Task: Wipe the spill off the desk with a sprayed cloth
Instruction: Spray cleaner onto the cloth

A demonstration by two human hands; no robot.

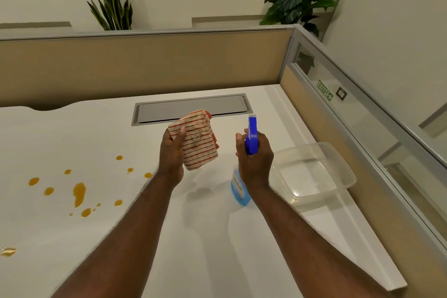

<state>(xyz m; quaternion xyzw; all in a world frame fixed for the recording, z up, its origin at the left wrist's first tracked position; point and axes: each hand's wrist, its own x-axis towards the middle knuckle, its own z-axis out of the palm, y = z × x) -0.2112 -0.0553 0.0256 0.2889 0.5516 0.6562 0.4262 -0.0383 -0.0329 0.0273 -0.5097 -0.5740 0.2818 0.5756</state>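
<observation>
Near left edge of desk: small amber smear (8,251), apart from the main spill.
Desk: white top (198,249), bare along the near edge.
Spill: orange-amber drops and one long streak (79,193) on the left half, well left of both hands; unwiped.
Left hand: (172,155) raised over desk centre, fingers curled shut round the cloth, thumb pressed on its front.
Cloth: folded, red-and-cream stripes (198,146), held off the desk, face turned toward the bottle.
Right hand: (256,157) just right of the cloth, wrapped tight round the spray bottle neck; finger at the trigger, pulled or not I cannot tell.
Spray bottle: blue head (251,136) above the fist, pale blue body (238,187) below the wrist; nozzle toward the cloth.
Container: clear plastic tub (338,164) near the right edge, just right of the right hand.
Far edge: grey cable hatch (193,107) behind the cloth; tan partition (145,63) beyond.
</observation>
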